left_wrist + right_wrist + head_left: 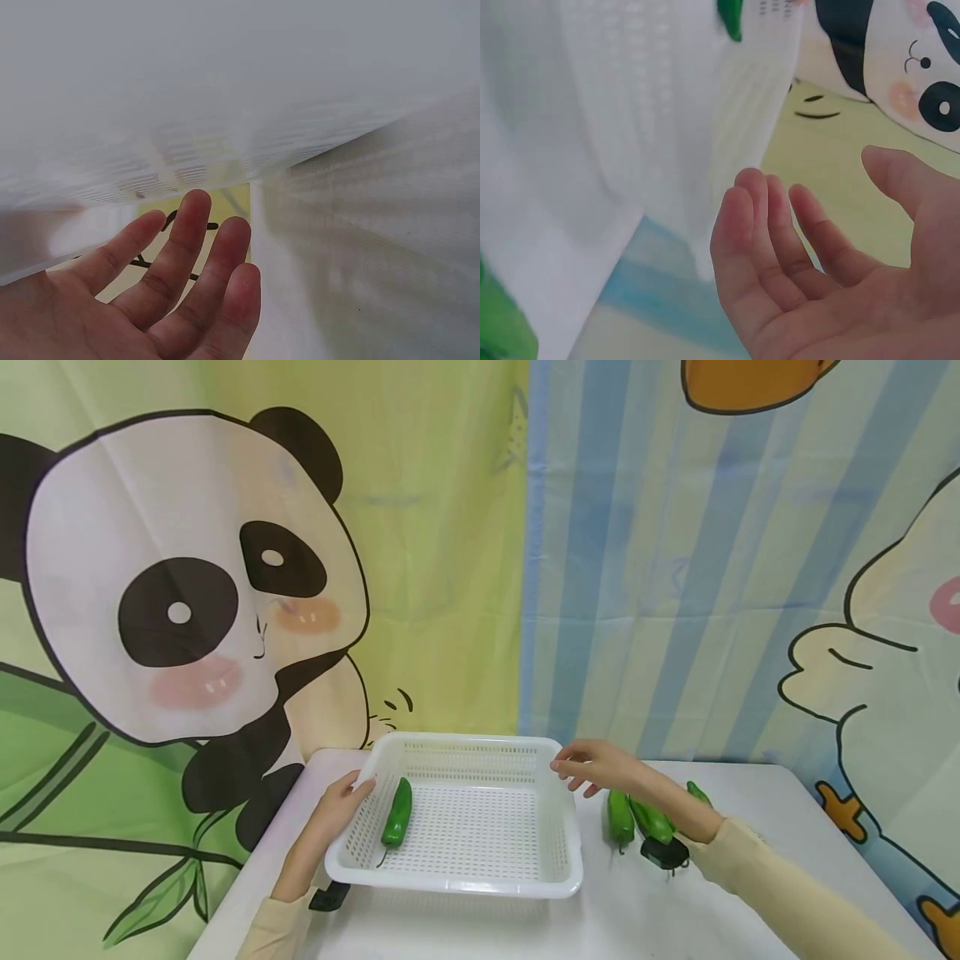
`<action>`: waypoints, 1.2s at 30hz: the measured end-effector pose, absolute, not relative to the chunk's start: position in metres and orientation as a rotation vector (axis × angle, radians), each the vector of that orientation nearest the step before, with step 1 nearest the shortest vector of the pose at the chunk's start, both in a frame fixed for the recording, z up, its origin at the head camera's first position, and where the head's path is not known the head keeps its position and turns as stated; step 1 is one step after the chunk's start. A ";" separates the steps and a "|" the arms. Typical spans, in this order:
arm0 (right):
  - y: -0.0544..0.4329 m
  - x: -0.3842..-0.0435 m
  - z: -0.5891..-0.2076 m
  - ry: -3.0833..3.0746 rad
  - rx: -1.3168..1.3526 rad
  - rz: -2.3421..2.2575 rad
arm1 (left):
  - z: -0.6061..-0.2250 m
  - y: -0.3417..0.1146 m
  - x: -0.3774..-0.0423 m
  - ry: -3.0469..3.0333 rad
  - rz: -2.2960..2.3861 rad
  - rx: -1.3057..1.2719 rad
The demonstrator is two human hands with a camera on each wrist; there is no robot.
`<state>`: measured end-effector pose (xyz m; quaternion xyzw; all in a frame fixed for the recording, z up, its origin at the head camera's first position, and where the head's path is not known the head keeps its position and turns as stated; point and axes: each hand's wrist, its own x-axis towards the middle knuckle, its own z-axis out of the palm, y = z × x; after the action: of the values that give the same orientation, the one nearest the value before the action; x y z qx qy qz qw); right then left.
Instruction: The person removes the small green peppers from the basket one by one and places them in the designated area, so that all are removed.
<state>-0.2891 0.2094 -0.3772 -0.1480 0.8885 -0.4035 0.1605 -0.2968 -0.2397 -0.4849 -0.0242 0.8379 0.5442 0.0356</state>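
Note:
A white plastic basket [457,887] with slotted walls sits on the table, and one green chili pepper [399,814] lies inside by its left wall. At the basket's left rim, my left hand [339,806] holds on, thumb over the edge and fingers along the outside. In the left wrist view those fingers [187,240] extend beneath the wall. My right hand [596,763] hovers by the far right corner, fingers loosely bent and holding nothing; the right wrist view shows the palm and thumb apart. Whether it touches the rim I cannot tell.
Several green chili peppers [619,818] lie on the white table [735,910] right of the basket, partly hidden by my right forearm. Small black objects show at both wrists. Cartoon-printed curtains [450,568] hang directly behind the table.

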 end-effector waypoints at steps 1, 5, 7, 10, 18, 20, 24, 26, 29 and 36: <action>0.205 -0.289 -0.376 2.495 -0.426 -1.174 | -0.485 -0.240 -0.297 2.576 1.671 -0.078; 0.191 -0.291 -0.375 2.331 -0.416 -1.236 | -0.485 -0.239 -0.297 2.584 1.660 -0.077; 0.184 -0.293 -0.375 2.252 -0.409 -1.265 | -0.485 -0.239 -0.297 2.586 1.661 -0.071; 0.175 -0.295 -0.376 2.164 -0.406 -1.289 | -0.485 -0.239 -0.297 2.590 1.661 -0.061; 0.153 -0.303 -0.387 2.091 -0.381 -1.298 | -0.486 -0.239 -0.298 2.585 1.661 -0.074; 0.146 -0.305 -0.390 2.099 -0.374 -1.283 | -0.486 -0.239 -0.298 2.587 1.664 -0.072; 0.133 -0.307 -0.399 2.098 -0.371 -1.249 | -0.487 -0.239 -0.298 2.590 1.669 -0.063; 0.127 -0.307 -0.403 2.090 -0.383 -1.235 | -0.487 -0.239 -0.298 2.589 1.669 -0.064; 0.117 -0.307 -0.406 2.079 -0.396 -1.218 | -0.488 -0.239 -0.298 2.588 1.667 -0.074; 0.095 -0.309 -0.402 2.060 -0.416 -1.210 | -0.487 -0.239 -0.298 2.588 1.657 -0.061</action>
<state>-0.3095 0.0949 -0.4021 -0.1606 0.7955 -0.4672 0.3509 -0.2980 -0.2395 -0.4865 -0.0200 0.8415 0.5387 0.0341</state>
